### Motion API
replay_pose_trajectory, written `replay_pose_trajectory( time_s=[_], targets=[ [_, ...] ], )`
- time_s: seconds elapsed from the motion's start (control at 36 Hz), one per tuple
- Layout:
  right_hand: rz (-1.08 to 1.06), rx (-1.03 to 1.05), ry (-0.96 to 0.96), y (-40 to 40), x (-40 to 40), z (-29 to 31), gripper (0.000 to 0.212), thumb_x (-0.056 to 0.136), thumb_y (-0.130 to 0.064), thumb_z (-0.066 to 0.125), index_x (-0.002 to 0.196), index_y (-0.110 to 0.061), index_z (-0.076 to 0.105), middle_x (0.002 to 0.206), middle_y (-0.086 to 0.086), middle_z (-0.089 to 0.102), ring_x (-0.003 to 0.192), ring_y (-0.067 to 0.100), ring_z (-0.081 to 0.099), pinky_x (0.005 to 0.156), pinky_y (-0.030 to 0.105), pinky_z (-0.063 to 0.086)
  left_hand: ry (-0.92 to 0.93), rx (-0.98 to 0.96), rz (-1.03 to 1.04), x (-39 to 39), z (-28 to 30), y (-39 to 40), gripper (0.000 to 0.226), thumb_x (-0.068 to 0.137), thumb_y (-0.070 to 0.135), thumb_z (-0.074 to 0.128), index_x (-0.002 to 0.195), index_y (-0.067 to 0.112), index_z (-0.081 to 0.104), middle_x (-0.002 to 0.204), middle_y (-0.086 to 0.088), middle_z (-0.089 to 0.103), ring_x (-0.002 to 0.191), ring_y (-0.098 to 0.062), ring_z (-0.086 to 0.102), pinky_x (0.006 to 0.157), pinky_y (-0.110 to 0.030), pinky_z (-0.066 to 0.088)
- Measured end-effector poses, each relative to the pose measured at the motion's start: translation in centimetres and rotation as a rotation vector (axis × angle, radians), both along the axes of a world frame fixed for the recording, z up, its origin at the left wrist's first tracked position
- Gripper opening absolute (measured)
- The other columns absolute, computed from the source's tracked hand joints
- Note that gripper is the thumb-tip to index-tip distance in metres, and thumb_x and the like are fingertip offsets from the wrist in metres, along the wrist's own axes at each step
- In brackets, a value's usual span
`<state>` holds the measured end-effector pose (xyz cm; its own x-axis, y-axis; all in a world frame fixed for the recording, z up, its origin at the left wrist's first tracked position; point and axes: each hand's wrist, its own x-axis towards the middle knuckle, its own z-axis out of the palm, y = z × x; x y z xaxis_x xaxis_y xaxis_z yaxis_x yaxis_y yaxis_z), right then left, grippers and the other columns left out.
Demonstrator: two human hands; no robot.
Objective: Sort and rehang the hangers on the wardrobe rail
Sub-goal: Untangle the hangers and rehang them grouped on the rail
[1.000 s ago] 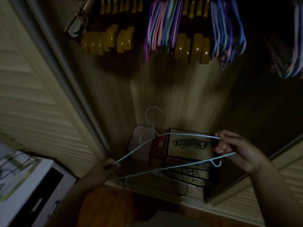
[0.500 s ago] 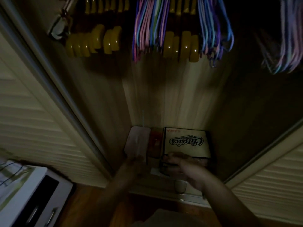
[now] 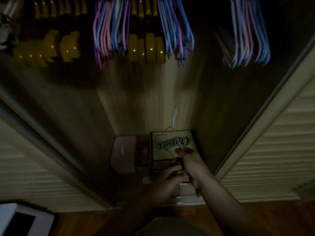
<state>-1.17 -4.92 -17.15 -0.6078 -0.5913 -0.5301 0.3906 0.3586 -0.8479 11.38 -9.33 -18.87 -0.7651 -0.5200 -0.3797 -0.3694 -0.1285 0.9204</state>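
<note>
Head view, held hanger: a thin pale blue wire hanger [image 3: 173,122] is standing nearly edge-on and upright over the wardrobe floor, its hook pointing up against the wooden back panel [image 3: 150,99] and its lower wires running down into the two hands.
Head view, right hand: the right hand [image 3: 189,160] is reaching in from the lower right and is pinching the hanger's wire between thumb and fingers, just above the left hand.
Head view, left hand: the left hand [image 3: 167,178] is lying right under the right one, touching it, fingers curled; the blur and darkness are hiding whether it is gripping the wire.
Head view, rail: groups of yellow wooden hangers [image 3: 146,48] and bundles of pink, purple and blue wire hangers [image 3: 110,31] are hanging across the top, well above the hands; another coloured bundle [image 3: 247,34] is hanging apart at the right.
Head view, floor of wardrobe: a cardboard box printed "Classics" [image 3: 172,143] is sitting directly behind the hands, with a pale pink plastic lid-like item [image 3: 123,154] just beside it on the left.
Head view, surroundings: louvred cream doors [image 3: 272,150] are flanking the opening, and a white drawer unit [image 3: 25,218] is showing at the lower left.
</note>
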Motion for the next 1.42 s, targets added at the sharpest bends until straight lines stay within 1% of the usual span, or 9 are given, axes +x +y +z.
replay_pose_trajectory(
  time_s=[0.08,0.17,0.33,0.42,0.64,0.86,1.03,1.25,1.42],
  targets=[
    [-0.055,0.024,0.141,1.7,-1.8,1.1,0.019,0.1,-0.022,0.052,0.111,-0.022,0.068,0.106,0.001,0.07,0.092,0.017,0.067,0.073,0.031,0.054,0.078,-0.08,-0.005,-0.2,0.4,-0.6,0.034,0.097,0.02,0.062,0.122,0.043,0.059,0.12,0.032,0.053,0.107,0.021,0.05,0.084,-0.004,0.041],
    [-0.107,-0.027,0.269,3.6,-3.3,3.6,0.017,0.097,-0.018,0.057,0.094,-0.02,0.074,0.096,0.003,0.074,0.075,0.012,0.068,0.057,0.019,0.051,0.059,-0.194,-0.005,-0.1,1.6,-1.9,0.033,0.098,0.009,0.056,0.117,0.035,0.062,0.12,0.02,0.057,0.115,0.004,0.055,0.085,-0.008,0.045],
    [-0.171,-0.18,0.591,5.0,-5.7,13.2,0.014,0.078,-0.041,0.066,0.088,-0.039,0.076,0.083,-0.009,0.075,0.09,0.019,0.07,0.089,0.055,0.055,0.318,-0.555,0.057,-2.4,13.2,-6.9,0.025,0.095,-0.002,0.058,0.092,0.019,0.07,0.099,0.001,0.07,0.094,-0.012,0.067,0.087,-0.028,0.054],
    [-0.179,-0.228,0.731,4.4,-7.1,17.6,0.01,0.085,-0.035,0.066,0.089,-0.036,0.076,0.086,-0.005,0.075,0.092,0.021,0.07,0.089,0.056,0.055,0.479,-0.733,0.016,-4.1,20.7,-9.1,0.024,0.096,-0.008,0.052,0.093,0.009,0.068,0.089,-0.005,0.07,0.076,-0.005,0.067,0.074,-0.018,0.053],
    [-0.143,-0.245,0.914,2.7,-9.9,24.9,0.018,0.099,-0.03,0.057,0.097,-0.024,0.074,0.09,-0.002,0.074,0.09,0.018,0.069,0.09,0.05,0.055,0.271,-1.394,0.081,-7.0,31.5,-14.5,0.02,0.098,0.031,0.049,0.087,0.046,0.056,0.079,0.019,0.063,0.075,0.008,0.06,0.05,-0.016,0.045],
    [-0.121,-0.201,0.969,0.3,-12.0,27.0,0.019,0.101,-0.031,0.051,0.109,-0.025,0.068,0.091,-0.007,0.066,0.087,0.013,0.065,0.083,0.042,0.056,0.054,-1.629,0.136,-6.2,33.1,-17.1,0.013,0.097,0.036,0.049,0.096,0.044,0.059,0.088,0.024,0.056,0.076,0.014,0.047,0.058,-0.01,0.031],
    [-0.124,-0.203,1.057,-1.6,-12.7,27.9,0.015,0.102,-0.027,0.051,0.104,-0.027,0.066,0.083,-0.006,0.066,0.069,0.003,0.062,0.053,0.02,0.044,0.062,-1.66,0.188,-5.2,33.7,-17.1,0.015,0.098,0.034,0.047,0.098,0.04,0.061,0.093,0.024,0.054,0.077,0.013,0.042,0.061,-0.01,0.029],
    [-0.091,-0.082,1.079,-4.9,-14.1,29.1,0.028,0.102,-0.026,0.05,0.12,-0.01,0.066,0.104,0.009,0.069,0.091,0.024,0.065,0.078,0.035,0.053,0.128,-1.668,0.281,-4.1,34.6,-16.6,0.015,0.097,0.028,0.052,0.101,0.038,0.062,0.096,0.019,0.058,0.084,0.002,0.058,0.066,-0.014,0.046],
    [-0.054,0.028,1.07,-5.2,-15.2,27.9,0.035,0.1,-0.026,0.053,0.131,-0.01,0.058,0.121,0.013,0.065,0.108,0.029,0.061,0.093,0.039,0.05,0.155,-1.911,0.621,-2.1,36.8,-17.8,0.058,0.088,0.032,0.056,0.143,0.022,0.04,0.14,-0.003,0.04,0.133,-0.02,0.037,0.108,-0.042,0.041]
  ],
)
